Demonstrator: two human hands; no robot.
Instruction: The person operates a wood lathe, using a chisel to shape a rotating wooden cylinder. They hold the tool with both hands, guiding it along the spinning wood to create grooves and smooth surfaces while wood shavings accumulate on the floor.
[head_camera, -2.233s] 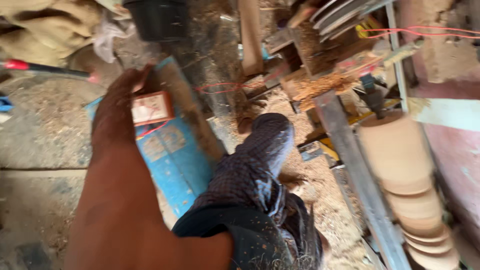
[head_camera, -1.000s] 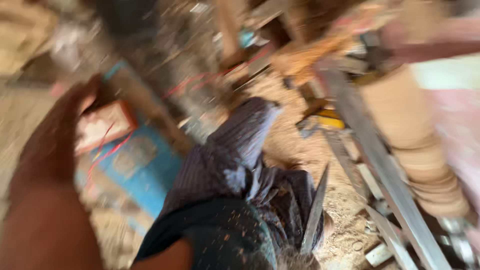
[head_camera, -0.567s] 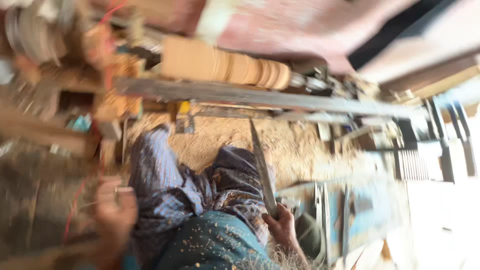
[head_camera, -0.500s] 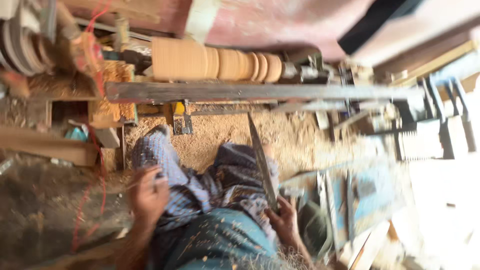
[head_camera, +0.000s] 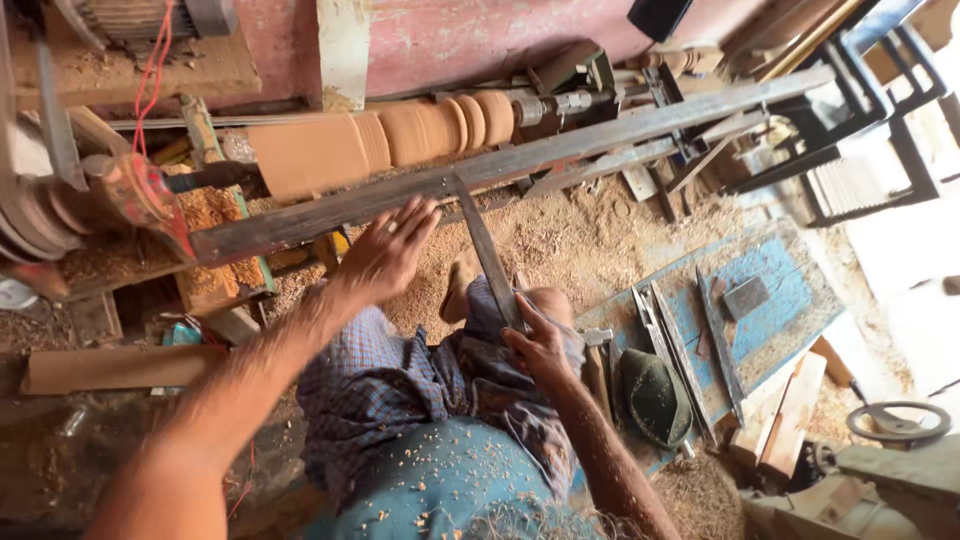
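Right hand (head_camera: 540, 345) grasps the long chisel (head_camera: 488, 255) by its lower end. Left hand (head_camera: 388, 250), fingers spread, holds nothing, just below the turned wooden workpiece (head_camera: 380, 140).

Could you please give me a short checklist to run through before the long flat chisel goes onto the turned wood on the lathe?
1. Right hand grips long flat metal chisel: ok.
2. Chisel's tip lies at the grey metal tool-rest bar: ok.
3. Left hand steadies the chisel: not ok, open beside it.
4. Turned brown wooden workpiece mounted between lathe ends: ok.
5. Workpiece spinning: cannot tell.
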